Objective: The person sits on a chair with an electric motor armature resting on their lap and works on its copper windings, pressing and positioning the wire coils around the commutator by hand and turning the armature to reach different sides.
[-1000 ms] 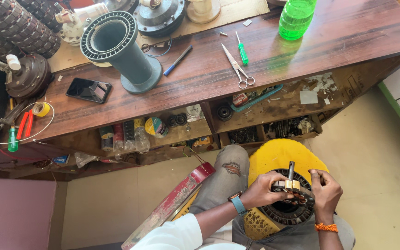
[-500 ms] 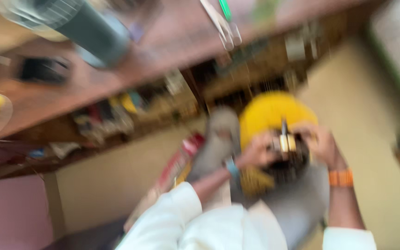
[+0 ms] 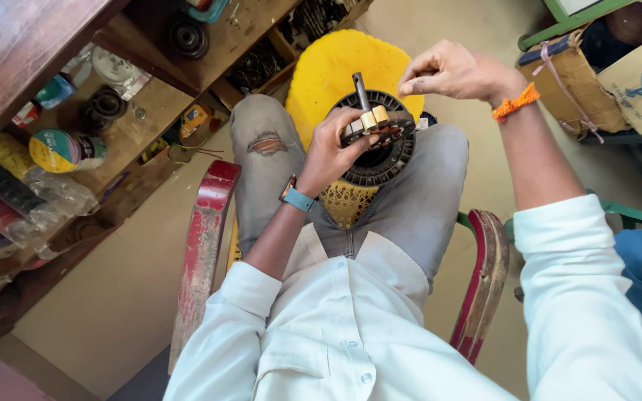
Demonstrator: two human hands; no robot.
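Note:
My left hand [image 3: 334,145] grips a small motor rotor [image 3: 373,121] with a dark shaft sticking up and copper windings. It is held over my lap. Under it lies a black round ribbed part [image 3: 382,160] resting on a yellow disc-shaped cover [image 3: 328,70] between my knees. My right hand [image 3: 451,70] hovers just right of the shaft, thumb and forefinger pinched together; whether they hold anything small cannot be told. An orange thread band sits on that wrist, a blue watch on the left.
A wooden workbench with shelves [image 3: 150,111] full of tape rolls, bearings and bags runs along the left. I sit on a chair with red worn arms [image 3: 202,245]. Cardboard boxes [image 3: 618,74] stand at the right.
The camera has swung down from the bench top to my lap. My right hand has lifted off the rotor and moved up to the right; my left still holds it.

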